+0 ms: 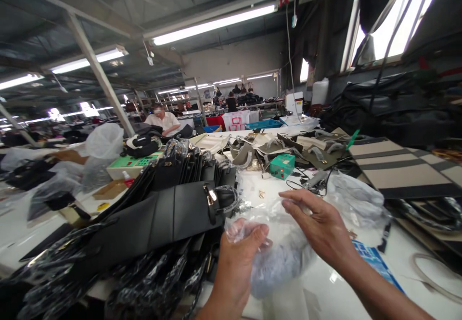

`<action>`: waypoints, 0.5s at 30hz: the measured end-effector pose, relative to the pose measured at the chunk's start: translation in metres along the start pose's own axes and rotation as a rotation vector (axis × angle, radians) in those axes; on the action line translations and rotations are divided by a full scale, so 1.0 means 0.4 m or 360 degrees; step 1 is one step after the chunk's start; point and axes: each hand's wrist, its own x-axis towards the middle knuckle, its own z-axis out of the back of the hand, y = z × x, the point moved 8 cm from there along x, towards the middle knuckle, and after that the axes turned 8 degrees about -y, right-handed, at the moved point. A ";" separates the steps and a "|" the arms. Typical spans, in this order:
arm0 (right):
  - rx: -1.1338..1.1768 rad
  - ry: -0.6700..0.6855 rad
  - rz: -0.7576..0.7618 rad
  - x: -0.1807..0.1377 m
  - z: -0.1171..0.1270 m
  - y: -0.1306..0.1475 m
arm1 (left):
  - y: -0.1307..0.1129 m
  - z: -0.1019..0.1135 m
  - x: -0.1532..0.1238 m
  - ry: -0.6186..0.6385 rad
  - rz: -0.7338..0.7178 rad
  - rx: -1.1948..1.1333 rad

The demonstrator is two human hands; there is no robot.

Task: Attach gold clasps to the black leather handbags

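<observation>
Left hand (238, 248) is pinching a crumpled, clear plastic bag (277, 267)
From its fingers, the bag is sagging toward five o'clock, its long axis unclear; this hand is nearer. The right hand (325, 226) is stretching its fingers at two o'clock; whether it is gripping plastic, I cannot tell. A black, leather-like handbag (155, 219) is lying at nine o'clock.
</observation>
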 end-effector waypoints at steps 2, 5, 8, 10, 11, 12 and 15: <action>0.0074 -0.0008 0.0167 0.033 -0.030 0.029 | -0.003 0.013 -0.017 -0.0154 0.0029 -0.0117; 0.0034 -0.0081 0.0336 0.044 -0.056 0.024 | 0.032 0.028 -0.032 -0.0369 0.0099 -0.0277; -0.0129 -0.0184 0.0310 0.012 -0.053 -0.023 | 0.098 0.032 -0.036 -0.0461 0.0189 -0.0342; -0.0202 -0.0253 0.0148 -0.025 -0.035 -0.059 | 0.140 0.033 -0.037 -0.0463 0.0228 -0.0343; -0.0217 -0.0251 0.0016 -0.046 -0.029 -0.078 | 0.155 0.035 -0.038 -0.0454 0.0221 -0.0322; -0.0206 -0.0198 -0.0140 -0.068 -0.030 -0.096 | 0.165 0.038 -0.040 -0.0444 0.0194 -0.0283; -0.0052 0.0173 -0.0552 -0.136 -0.076 -0.127 | 0.182 0.036 -0.049 -0.0310 0.0126 -0.0109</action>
